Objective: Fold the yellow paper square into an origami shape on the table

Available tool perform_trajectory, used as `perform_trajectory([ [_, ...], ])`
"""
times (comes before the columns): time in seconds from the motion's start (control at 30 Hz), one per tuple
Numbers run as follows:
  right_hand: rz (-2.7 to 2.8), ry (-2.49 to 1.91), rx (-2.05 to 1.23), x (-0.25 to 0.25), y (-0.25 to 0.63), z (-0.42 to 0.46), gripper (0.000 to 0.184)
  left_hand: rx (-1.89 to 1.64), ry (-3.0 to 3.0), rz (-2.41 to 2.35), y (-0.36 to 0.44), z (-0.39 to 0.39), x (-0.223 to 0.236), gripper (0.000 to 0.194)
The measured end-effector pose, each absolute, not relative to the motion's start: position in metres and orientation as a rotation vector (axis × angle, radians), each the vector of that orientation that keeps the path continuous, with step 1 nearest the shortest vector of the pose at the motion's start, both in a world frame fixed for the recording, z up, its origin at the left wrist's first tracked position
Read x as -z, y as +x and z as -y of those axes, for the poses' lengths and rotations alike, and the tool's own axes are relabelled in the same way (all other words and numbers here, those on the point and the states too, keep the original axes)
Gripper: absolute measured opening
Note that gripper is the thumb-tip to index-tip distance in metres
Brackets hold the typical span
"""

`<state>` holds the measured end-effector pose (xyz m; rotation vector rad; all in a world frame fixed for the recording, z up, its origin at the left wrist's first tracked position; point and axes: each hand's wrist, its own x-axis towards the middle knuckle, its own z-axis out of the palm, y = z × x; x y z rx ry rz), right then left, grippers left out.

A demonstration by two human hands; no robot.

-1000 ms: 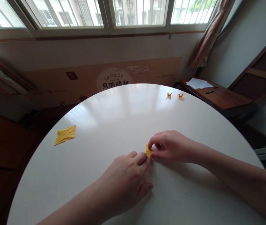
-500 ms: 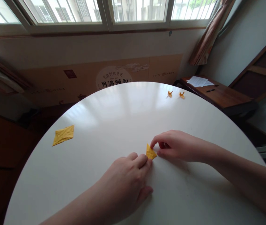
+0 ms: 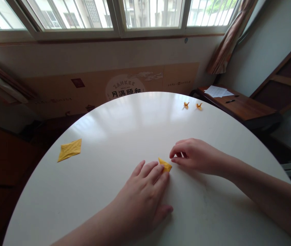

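A small folded piece of yellow paper lies on the white table, a pointed corner facing away from me. My left hand rests over its near left side, fingers stretched and somewhat apart, fingertips pressing on the paper and hiding part of it. The left thumb sticks out to the right on the tabletop. Just right of the paper is my right hand, its fingers curled and the thumb and index tips brought close together. Nothing shows between those tips, and they look apart from the paper.
A larger crinkled yellow paper lies at the table's left. Two small folded paper birds stand near the far edge. Beyond the round white table are a low wooden table with papers and a pen, and a cardboard panel.
My left fingers have spread and slid further over the folded paper, covering more of it. The right fingertips have drawn back from its edge, slightly to the right.
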<state>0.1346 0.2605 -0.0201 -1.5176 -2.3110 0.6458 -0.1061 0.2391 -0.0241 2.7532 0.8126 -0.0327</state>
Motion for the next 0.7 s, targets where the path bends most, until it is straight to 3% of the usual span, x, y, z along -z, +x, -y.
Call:
perform_trajectory([
  [0.33, 2.341, -1.47, -0.699, 0.023, 0.124, -0.257, 0.012, -0.061, 2.716, -0.964, -0.097, -0.231, 0.029, 0.056],
  [0.7, 2.342, -1.473, -0.686, 0.025, 0.117, -0.254, 0.007, 0.097, 2.694, -0.874, -0.097, -0.227, 0.013, 0.043],
])
